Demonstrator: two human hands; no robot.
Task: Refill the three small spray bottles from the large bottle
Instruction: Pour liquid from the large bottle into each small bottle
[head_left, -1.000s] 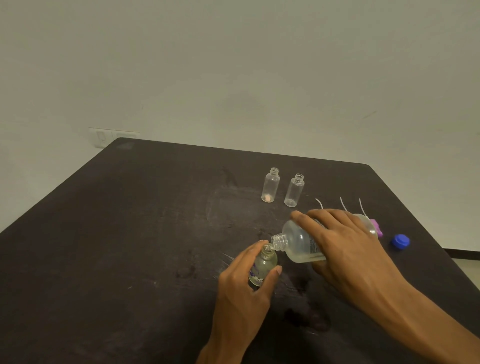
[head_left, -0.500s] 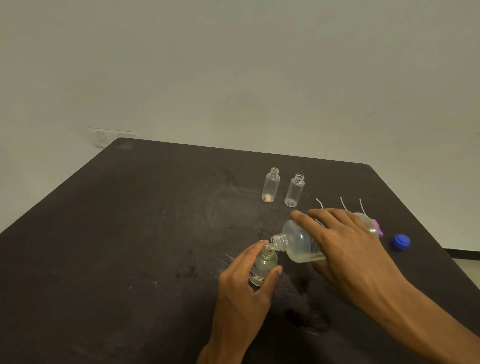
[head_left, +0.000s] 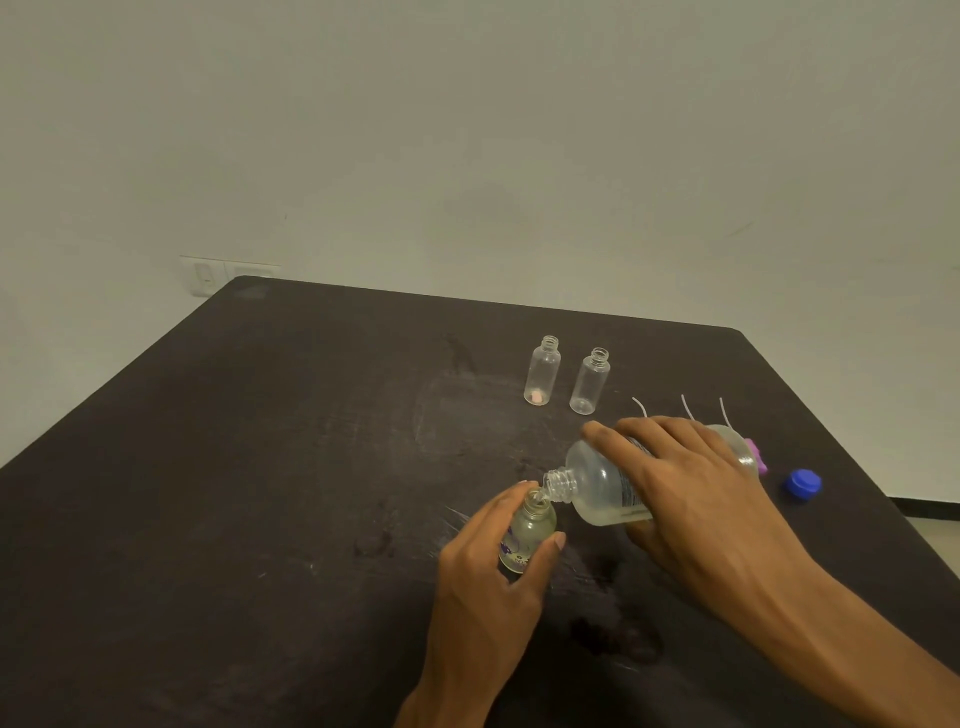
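My right hand (head_left: 691, 499) grips the large clear bottle (head_left: 597, 486), tipped nearly flat with its open neck against the mouth of a small spray bottle (head_left: 527, 535). My left hand (head_left: 493, 566) holds that small bottle upright on the dark table (head_left: 260, 493); it has liquid in it. Two more small clear bottles stand uncapped farther back: one (head_left: 542, 370) with a pink spot at its base, the other (head_left: 589, 382) to its right.
Behind my right hand lie three thin white spray tubes (head_left: 685, 408) with a purple spray cap (head_left: 756, 457) partly hidden. A blue cap (head_left: 802, 484) lies near the table's right edge. Wet patches (head_left: 618, 636) mark the table near me. A wall socket (head_left: 228, 273) sits beyond the far left corner.
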